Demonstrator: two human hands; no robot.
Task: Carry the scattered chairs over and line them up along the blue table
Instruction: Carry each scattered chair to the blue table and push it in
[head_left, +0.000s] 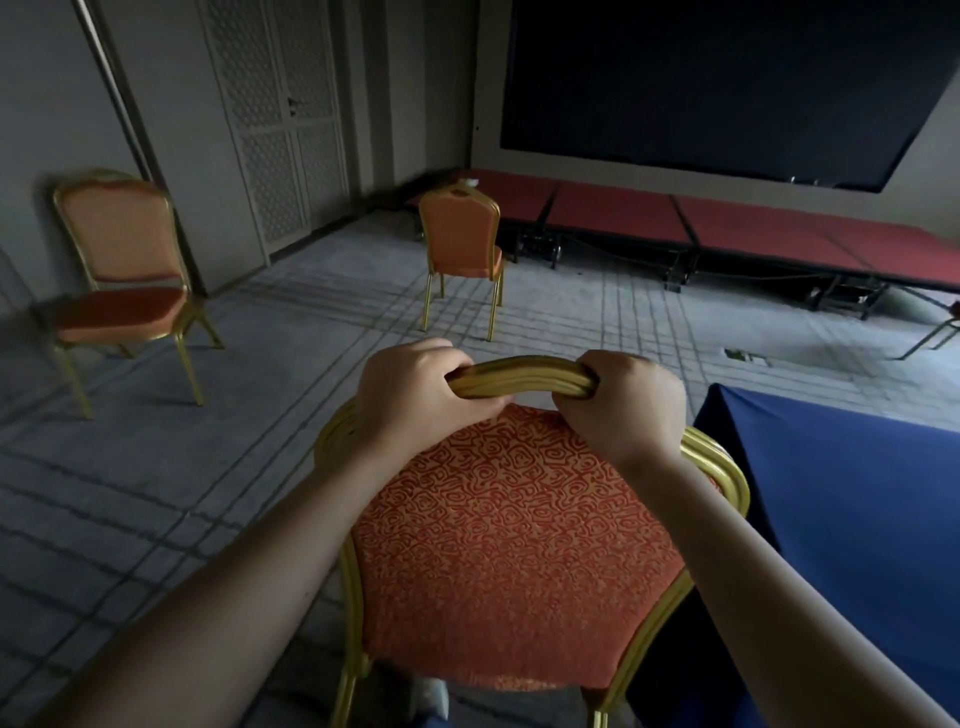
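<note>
A: Where's the chair rn?

B: The banquet chair (511, 525) is right in front of the person, its back facing them, gold frame, orange patterned pad. Left hand (415, 397) and right hand (631, 402) are both closed round the top rail of the backrest, fingers curled over it, one on each side of the crest. Can't tell if the legs are off the carpet; they're out of view.

A: And the bench?

B: The blue bench (841, 499) is just beside it on the right; the cloth edge nearly meets the chair's right frame.

A: Best way to do this bit?

B: I'd say keep both grips even so the chair doesn't swing, lift straight, turn it to square with the bench edge, then set all four legs down together w/o snagging the cloth. Holding only the top rail means the weight hangs low and can sway, so go slow.

A: What's left after?

B: At least two more: the chair by the wall (122, 280) at left and the chair mid-floor (462, 244) near the red stage platform (727, 221), both well apart from the bench. Probably early in the job.
</note>
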